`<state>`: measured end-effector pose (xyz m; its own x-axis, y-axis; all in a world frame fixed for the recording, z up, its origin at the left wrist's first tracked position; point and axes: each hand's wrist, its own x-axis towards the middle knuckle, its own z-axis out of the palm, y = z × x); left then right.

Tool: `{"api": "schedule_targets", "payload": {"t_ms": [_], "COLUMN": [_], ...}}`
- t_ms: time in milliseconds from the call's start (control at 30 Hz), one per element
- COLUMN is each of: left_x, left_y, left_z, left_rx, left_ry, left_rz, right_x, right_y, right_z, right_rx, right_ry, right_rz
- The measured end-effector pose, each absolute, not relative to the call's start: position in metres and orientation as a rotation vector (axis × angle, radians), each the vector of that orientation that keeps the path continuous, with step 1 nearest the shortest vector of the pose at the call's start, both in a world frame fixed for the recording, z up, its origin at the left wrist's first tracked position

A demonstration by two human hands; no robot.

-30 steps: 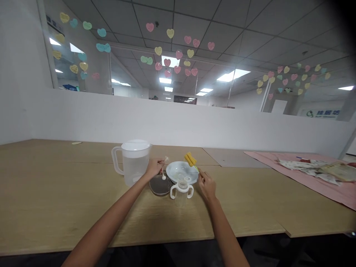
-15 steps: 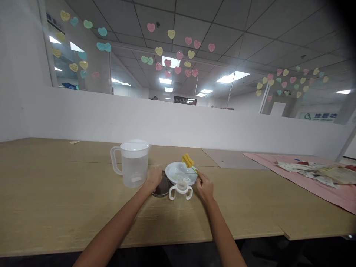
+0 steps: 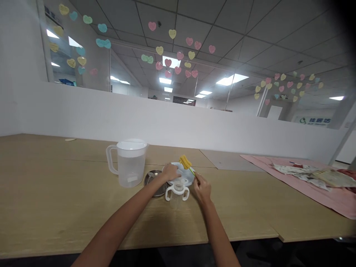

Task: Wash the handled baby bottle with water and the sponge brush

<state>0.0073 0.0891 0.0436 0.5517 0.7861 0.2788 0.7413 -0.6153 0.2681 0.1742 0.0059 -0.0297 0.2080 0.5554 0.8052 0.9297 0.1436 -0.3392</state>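
My right hand [image 3: 203,188] is closed around the green handle of a brush with a yellow sponge head [image 3: 185,162]. The sponge is held up over a white bowl [image 3: 189,180]. Over the left part of that bowl is my left hand [image 3: 170,172], its fingers stretched out and nothing visible in them. In front of the bowl stands a clear bottle with two white handles [image 3: 177,193], upright and without a lid. A round metal dish [image 3: 158,191] lies left of the bottle, partly under my left forearm, with a small clear piece [image 3: 150,175] in it.
A translucent pitcher [image 3: 130,165] stands left of the dish. Farther right, a pink cloth [image 3: 258,167] bears papers [image 3: 303,174]. A grey sheet [image 3: 228,161] lies at the back, against the low white wall [image 3: 139,122]. The table's front edge runs below my forearms.
My left hand has moved right, from the metal dish to over the white bowl. The clear piece in the dish now shows. My right hand still holds the brush, nearly unmoved.
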Motion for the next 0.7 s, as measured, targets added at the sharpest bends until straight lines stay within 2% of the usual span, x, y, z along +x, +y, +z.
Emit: {"api": "schedule_targets", "payload": {"t_ms": [200,433,700], "left_x": [-0.015,-0.022,-0.035], "left_y": [0.091,0.076,0.060], "left_z": [0.065,0.081,0.091], "left_rx": [2.300,2.056,2.478], "left_ry": [1.156,1.085,0.796], "left_rz": [1.066,1.301,1.083], "right_x": [0.173,0.167,0.167], "right_y": [0.006,0.006,0.005], "right_z": [-0.030,-0.030,-0.028], "right_rx": [-1.521,-1.498,-1.314], "right_ry": [-1.375,-1.395,-1.701], "right_rz": [-0.716,-0.866,-0.854]}}
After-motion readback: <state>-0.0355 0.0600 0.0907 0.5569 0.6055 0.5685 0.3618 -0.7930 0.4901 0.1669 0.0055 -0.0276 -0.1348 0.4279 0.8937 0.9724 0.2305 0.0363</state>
